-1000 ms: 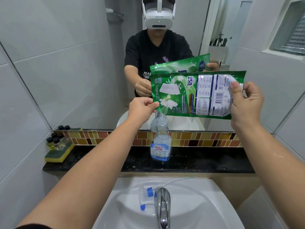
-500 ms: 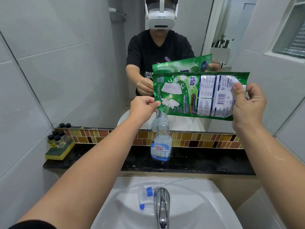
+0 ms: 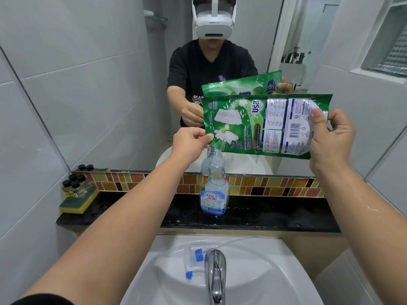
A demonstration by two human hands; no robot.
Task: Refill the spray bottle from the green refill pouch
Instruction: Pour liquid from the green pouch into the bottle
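The left hand (image 3: 190, 140) pinched the lower left corner of the green refill pouch (image 3: 259, 124) between thumb and curled fingers, while the right hand (image 3: 328, 137) gripped the pouch's far right end, thumb pressed flat on the printed back panel. Held this way, the pouch lay sideways in the air, its long axis running left to right and sloping slightly down toward the left hand.

That pinched corner hung directly over the open neck of the spray bottle (image 3: 214, 188), which stood upright and uncapped on the black counter (image 3: 275, 214), near the counter's middle and close to the tiled back edge below the mirror. The left hand was the nearer of the two to the bottle's mouth; the right was well apart, up and to the right. Whether liquid was running from the corner could not be told.

Any pour would likely depend on keeping that low corner lined up over the narrow neck.

The trigger sprayer head (image 3: 193, 259) lay in the white sink (image 3: 275, 271) beside the tap (image 3: 217, 274). A sponge (image 3: 78, 201) carrying small dark-capped bottles (image 3: 74, 183) sat at the counter's left end.
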